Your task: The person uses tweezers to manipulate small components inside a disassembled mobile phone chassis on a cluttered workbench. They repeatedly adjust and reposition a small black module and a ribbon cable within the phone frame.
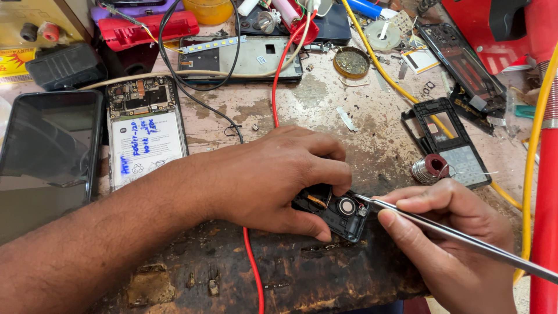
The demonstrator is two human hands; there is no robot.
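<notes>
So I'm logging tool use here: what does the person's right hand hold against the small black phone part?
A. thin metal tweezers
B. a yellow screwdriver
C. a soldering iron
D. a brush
A: the right hand grips thin metal tweezers whose tip meets the small black phone part, steadied by the left hand.

At your nine o'clock lies a dark phone screen point(49, 157); beside it, a white battery label point(146, 148), seemingly handwritten in blue.

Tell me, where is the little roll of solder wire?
In the head view, the solder wire spool sits on the workbench right of centre, just above the right hand, touching the lower left corner of the black keypad phone frame.
</notes>
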